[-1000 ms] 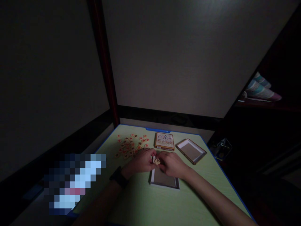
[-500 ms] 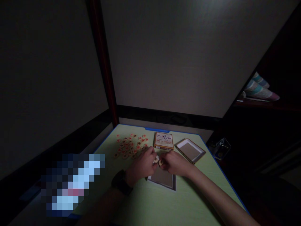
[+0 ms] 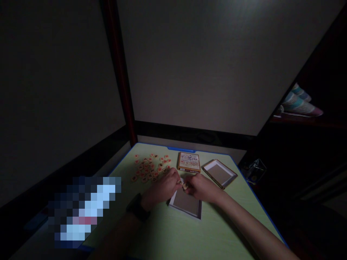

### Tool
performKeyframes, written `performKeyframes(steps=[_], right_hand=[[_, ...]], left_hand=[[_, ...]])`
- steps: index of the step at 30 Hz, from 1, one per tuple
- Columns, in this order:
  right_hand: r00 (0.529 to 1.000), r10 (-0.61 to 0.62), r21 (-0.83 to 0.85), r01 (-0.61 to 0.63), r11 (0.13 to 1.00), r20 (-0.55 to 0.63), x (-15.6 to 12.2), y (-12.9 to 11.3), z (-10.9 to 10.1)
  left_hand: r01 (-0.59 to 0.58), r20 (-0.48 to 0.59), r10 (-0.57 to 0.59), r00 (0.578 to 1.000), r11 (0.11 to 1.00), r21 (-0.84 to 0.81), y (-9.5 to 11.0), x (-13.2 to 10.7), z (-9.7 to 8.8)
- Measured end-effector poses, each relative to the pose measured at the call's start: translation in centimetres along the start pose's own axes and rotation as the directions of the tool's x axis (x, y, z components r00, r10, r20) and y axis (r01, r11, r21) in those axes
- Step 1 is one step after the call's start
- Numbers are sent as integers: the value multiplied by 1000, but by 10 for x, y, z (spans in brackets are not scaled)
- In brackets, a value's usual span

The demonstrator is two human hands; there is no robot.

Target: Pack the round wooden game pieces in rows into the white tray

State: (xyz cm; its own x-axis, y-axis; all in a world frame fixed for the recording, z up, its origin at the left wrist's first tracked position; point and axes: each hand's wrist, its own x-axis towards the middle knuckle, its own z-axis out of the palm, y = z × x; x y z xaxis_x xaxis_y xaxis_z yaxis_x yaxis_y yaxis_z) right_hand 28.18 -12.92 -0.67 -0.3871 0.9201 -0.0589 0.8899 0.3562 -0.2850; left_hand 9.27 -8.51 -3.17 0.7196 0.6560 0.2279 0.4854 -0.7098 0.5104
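My left hand [image 3: 162, 187] and my right hand [image 3: 202, 187] meet over the far edge of a shallow grey box tray [image 3: 187, 203] on a pale green table [image 3: 173, 234]. Both are closed in a pinch around small round wooden game pieces [image 3: 184, 186] held between the fingertips. A dark watch sits on my left wrist [image 3: 138, 207]. Several more round pieces with red marks [image 3: 150, 167] lie scattered on the table behind my left hand.
An orange printed box lid [image 3: 189, 162] lies at the table's far side. Beside it, to the right, lies an open tray with a brown rim [image 3: 219, 173]. A clear container [image 3: 255, 171] stands off the table's right edge. The room is dim.
Both hands drew slightly away from me with the pieces, from above the tray's middle to its far edge. The tray turned a little.
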Motion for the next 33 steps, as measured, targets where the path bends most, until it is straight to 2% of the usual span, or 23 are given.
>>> performKeyframes(steps=[2,4,9,15,24,29,33], right_hand=[[999,13,-3,-13,1000,-32,2,-1,5],[998,41,-22,-42,999,-55,4,-3,10],[991,88,-28,-92,995,-101,9,-7,22],[982,71,60,-61,996,-173,11,-4,34],[970,49,130,-19,991,-237,13,0,44],[976,75,117,-51,992,-206,12,-4,36],[979,91,6,-92,996,-181,9,-6,25]], left_hand=[[29,-56,-34,998,996,-81,-10,3,-2],[79,-68,-91,994,984,-158,-17,5,-3],[168,32,-167,985,933,-319,-19,6,-1],[257,127,-224,966,790,-556,-21,9,5],[236,116,-207,971,779,-581,-29,11,11],[243,126,-210,970,765,-597,-30,11,11],[245,119,-218,969,756,-607,-31,11,11]])
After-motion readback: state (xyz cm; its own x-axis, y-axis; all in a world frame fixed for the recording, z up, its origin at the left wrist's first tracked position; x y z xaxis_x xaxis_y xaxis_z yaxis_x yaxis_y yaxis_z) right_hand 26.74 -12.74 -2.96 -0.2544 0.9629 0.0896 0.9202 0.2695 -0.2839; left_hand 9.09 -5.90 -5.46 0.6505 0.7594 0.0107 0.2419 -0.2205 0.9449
